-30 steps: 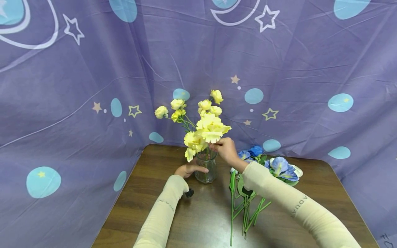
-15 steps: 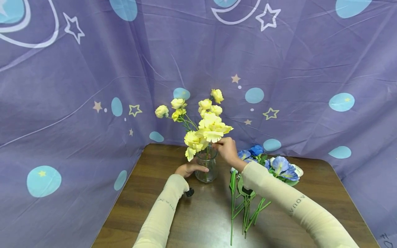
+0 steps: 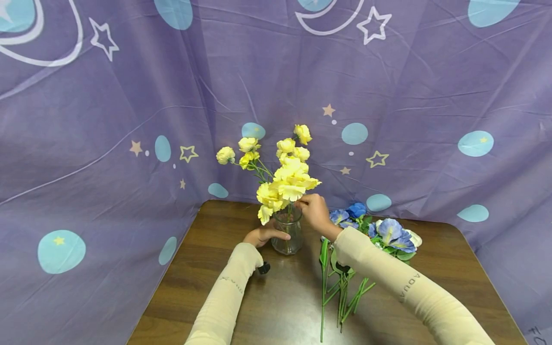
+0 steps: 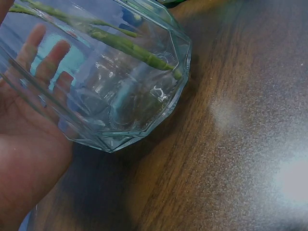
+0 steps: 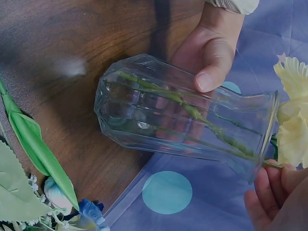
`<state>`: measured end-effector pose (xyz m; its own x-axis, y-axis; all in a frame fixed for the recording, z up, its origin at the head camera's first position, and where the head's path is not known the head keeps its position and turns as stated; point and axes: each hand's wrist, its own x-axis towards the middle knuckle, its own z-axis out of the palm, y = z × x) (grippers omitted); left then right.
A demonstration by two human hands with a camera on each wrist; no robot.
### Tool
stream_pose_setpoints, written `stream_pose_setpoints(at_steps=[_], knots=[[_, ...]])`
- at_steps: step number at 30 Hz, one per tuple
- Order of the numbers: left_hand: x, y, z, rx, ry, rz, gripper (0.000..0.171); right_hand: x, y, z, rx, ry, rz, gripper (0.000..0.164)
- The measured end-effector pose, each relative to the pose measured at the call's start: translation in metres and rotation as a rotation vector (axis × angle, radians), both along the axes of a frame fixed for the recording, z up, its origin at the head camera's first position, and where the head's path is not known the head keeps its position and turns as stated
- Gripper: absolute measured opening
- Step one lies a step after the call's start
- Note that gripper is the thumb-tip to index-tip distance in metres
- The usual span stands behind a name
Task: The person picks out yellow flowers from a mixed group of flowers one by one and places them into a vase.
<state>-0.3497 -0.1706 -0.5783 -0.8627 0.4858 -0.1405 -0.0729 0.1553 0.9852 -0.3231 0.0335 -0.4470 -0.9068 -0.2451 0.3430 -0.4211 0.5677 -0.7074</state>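
A clear faceted glass vase (image 3: 294, 235) stands upright on the table, with green stems (image 4: 127, 48) reaching down inside it. My left hand (image 3: 260, 235) grips the vase from its left side, thumb across the front and fingers behind the glass. At the mouth, my right hand (image 3: 316, 212) pinches the stem (image 5: 272, 165) of a yellow flower between thumb and fingers. That stem enters the vase at the rim. Large ruffled yellow blooms (image 3: 291, 179) lean over the mouth, and smaller round yellow flowers (image 3: 248, 144) rise behind them.
To the right on the wooden table (image 3: 276, 306) lies a pile of blue and white flowers (image 3: 390, 232), their green stems (image 3: 342, 302) pointing toward the front. The right sleeve (image 3: 401, 278) passes over part of it. A purple patterned curtain (image 3: 276, 72) hangs close behind the table.
The large front yellow bloom shifts slightly right, then back left and tips a little lower, with the right hand at its stem. The left hand and the vase stay in place.
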Motion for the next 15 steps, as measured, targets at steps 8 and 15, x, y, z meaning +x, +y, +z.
stream_pose_setpoints(at_steps=[8,15], knots=[[-0.0007,-0.0004,-0.0014,0.002,0.012,-0.01,0.08,0.0012,-0.0007,-0.0019,0.025,0.013,0.045,0.017],[-0.0011,-0.0003,-0.0025,0.007,0.013,-0.006,0.08,0.0051,-0.0019,-0.0064,0.011,0.035,0.042,0.019]])
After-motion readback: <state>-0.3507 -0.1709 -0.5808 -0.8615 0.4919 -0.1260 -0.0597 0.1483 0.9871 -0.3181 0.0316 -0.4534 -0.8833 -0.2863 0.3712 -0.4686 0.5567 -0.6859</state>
